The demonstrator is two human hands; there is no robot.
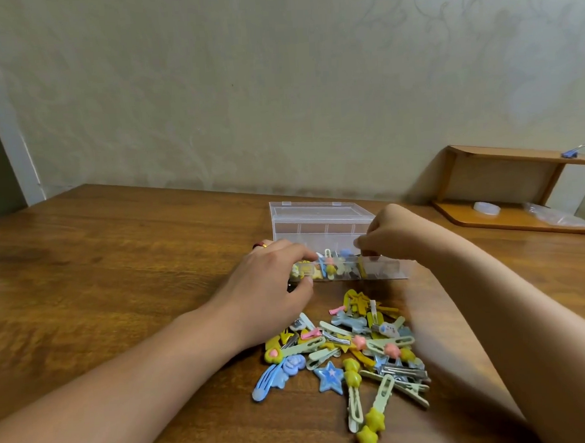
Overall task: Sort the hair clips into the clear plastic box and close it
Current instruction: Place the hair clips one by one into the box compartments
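Note:
A clear plastic box (385, 270) stands on the wooden table (117, 264) with its lid (318, 216) open and tilted back. Several colourful hair clips lie inside its left compartments. My left hand (271, 286) grips the box's left end, thumb on the front wall and fingers over the rim. My right hand (393, 233) hovers over the box's middle with fingertips pinched together; what they hold is blurred. A loose pile of hair clips (352, 350) lies in front of the box, among them a blue star clip (330, 377) and yellow star clips (371, 427).
A low wooden shelf (506, 189) stands at the back right against the wall, with a white tape roll (486, 208), a plastic bag (555, 216) and a small purple clip (571, 153) on it. The wall runs close behind the box.

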